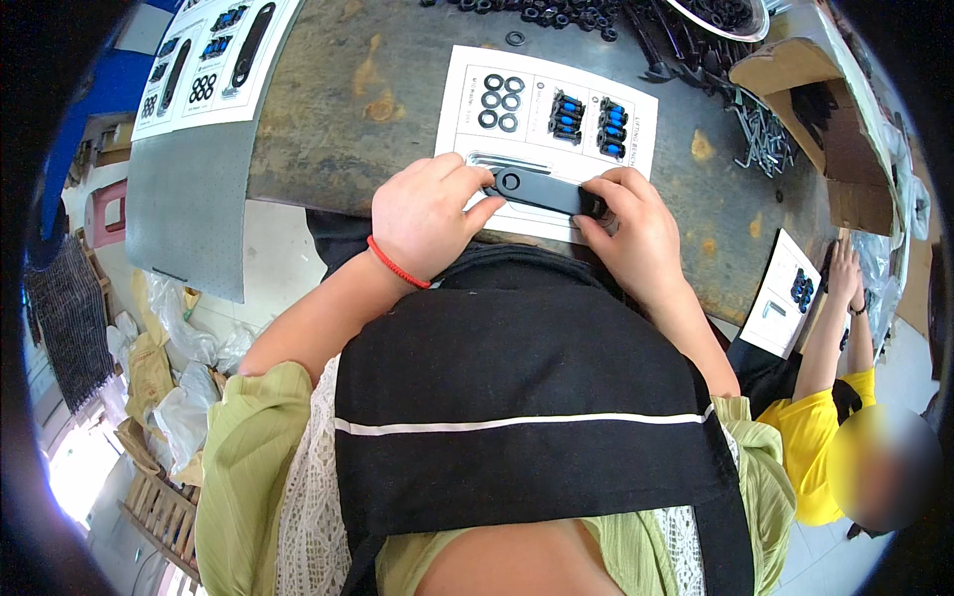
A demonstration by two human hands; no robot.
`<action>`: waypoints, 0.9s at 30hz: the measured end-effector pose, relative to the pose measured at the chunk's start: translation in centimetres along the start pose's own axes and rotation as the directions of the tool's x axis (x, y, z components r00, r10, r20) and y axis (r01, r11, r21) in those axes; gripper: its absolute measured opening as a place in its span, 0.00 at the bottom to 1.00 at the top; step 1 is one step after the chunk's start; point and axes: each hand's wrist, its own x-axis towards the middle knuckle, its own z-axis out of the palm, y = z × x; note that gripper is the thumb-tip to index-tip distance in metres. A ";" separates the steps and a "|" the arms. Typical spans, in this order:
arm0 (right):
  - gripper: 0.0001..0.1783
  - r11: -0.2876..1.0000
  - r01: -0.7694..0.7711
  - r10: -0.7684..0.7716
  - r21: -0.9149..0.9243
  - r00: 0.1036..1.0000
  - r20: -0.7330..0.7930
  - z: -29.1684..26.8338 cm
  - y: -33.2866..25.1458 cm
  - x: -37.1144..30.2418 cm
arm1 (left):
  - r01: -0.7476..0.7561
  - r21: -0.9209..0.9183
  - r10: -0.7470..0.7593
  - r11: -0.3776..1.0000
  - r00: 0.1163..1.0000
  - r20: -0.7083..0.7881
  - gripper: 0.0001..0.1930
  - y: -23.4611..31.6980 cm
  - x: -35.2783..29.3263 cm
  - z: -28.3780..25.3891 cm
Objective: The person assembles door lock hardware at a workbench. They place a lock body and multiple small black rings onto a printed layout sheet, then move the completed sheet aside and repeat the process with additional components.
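The black flat bar (pixel 545 191) lies across the lower part of a white printed card (pixel 547 124) at the near edge of the bench (pixel 338 109), pinched at both ends. The left hand (pixel 429 217), a red cord around its wrist, grips the end with the round hole between thumb and fingers; the right hand (pixel 636 226) clasps the other end. The card carries black rings (pixel 500 101) and two blue-and-black parts (pixel 589 123) set on their printed outlines.

The bench top is dark, worn and blotched with tan patches. Loose black washers (pixel 537 12) are strewn along its far edge, and a heap of metal keys (pixel 765 139) lies beside an open cardboard box (pixel 825 109). A second filled card (pixel 214 55) rests on a grey mat (pixel 189 199) to the left. Below that side, plastic bags (pixel 184 397) clutter the pale floor. At the right, another person in yellow (pixel 820 437) reaches to a card of their own.
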 end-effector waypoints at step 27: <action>0.30 0.447 -0.164 0.480 0.879 0.874 -0.081 1.0 0.1 -2.2 | 0.287 -0.917 -0.561 -0.275 0.727 0.396 0.32 0.6 -0.4 -1.9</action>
